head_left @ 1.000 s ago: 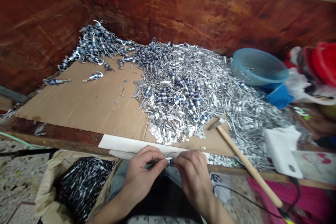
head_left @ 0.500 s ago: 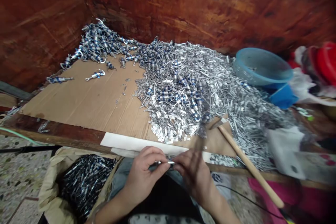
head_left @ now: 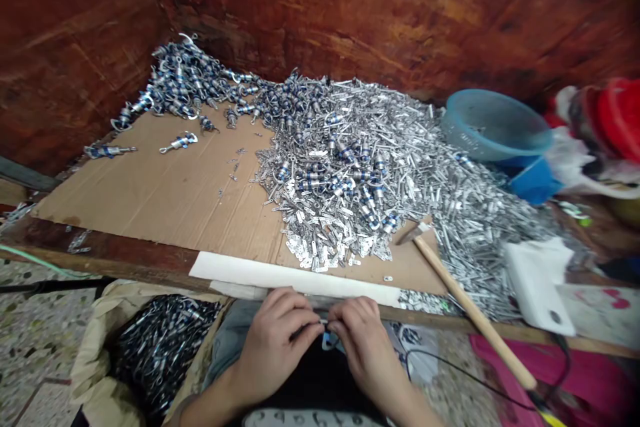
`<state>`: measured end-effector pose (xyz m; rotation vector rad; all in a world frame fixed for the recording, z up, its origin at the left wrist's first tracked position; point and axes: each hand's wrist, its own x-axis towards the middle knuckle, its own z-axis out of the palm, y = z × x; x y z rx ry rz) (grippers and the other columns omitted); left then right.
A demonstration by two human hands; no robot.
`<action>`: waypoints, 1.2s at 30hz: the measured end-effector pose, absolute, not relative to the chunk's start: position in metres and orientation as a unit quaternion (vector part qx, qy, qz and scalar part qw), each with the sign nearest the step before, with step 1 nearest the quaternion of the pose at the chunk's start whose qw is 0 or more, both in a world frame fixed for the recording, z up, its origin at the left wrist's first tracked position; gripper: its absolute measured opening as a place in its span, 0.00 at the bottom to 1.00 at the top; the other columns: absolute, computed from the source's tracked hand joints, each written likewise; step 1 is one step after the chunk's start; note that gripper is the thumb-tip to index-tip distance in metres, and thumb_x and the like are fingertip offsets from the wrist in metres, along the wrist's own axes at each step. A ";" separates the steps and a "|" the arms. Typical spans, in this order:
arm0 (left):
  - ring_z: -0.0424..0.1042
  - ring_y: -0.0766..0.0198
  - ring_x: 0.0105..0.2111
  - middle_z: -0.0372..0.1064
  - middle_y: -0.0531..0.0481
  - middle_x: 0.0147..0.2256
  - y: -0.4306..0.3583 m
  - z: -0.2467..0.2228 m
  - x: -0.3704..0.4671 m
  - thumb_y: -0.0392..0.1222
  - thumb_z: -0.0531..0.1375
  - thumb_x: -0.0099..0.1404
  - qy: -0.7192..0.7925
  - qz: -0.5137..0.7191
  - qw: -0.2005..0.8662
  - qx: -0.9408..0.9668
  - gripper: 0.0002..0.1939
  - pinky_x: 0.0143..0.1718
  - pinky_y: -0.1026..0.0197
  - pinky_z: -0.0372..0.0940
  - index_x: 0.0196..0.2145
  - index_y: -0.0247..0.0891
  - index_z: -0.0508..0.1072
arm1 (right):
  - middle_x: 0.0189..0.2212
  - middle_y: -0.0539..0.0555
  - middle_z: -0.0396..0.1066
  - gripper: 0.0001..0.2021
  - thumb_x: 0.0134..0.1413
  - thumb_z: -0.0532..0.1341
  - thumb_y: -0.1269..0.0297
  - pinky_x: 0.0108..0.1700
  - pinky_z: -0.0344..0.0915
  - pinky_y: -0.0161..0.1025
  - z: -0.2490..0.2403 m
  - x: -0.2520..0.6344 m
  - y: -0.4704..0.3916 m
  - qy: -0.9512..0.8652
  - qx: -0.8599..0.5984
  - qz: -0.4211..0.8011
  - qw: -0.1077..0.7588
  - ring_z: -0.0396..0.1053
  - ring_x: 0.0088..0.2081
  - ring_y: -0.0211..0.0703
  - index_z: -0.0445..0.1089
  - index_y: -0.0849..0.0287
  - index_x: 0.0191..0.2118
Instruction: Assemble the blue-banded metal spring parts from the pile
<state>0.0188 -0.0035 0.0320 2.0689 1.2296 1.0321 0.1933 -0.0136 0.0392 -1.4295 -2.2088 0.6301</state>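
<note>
My left hand and my right hand meet over my lap, just below the table's front edge. Thumbs and fingers of both are closed on a small metal fitting with a bit of blue on it; the fingers cover most of it. Beyond the hands lies a heap of small flat metal plates with holes. Several finished-looking metal fittings with blue bands rest on that heap. To the right, a hammer lies with its wooden handle reaching over the edge.
Cardboard covers the table's left part, with more fittings piled at the back. Metal pins spread to the right, beside a blue plastic bowl. A sack of dark metal parts stands at lower left. A wooden wall closes the back.
My right hand, blurred before, has come down to the fitting and now grips it together with my left hand. The fitting's blue part now shows below the fingers.
</note>
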 end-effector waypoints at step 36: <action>0.70 0.60 0.40 0.74 0.53 0.33 -0.006 0.011 0.022 0.36 0.58 0.63 0.445 0.368 0.151 0.803 0.04 0.57 0.45 0.56 0.36 0.39 0.73 | 0.31 0.50 0.72 0.09 0.56 0.56 0.72 0.39 0.58 0.41 0.048 0.201 0.022 -0.788 -0.513 0.306 0.149 0.67 0.36 0.43 0.72 0.53 0.37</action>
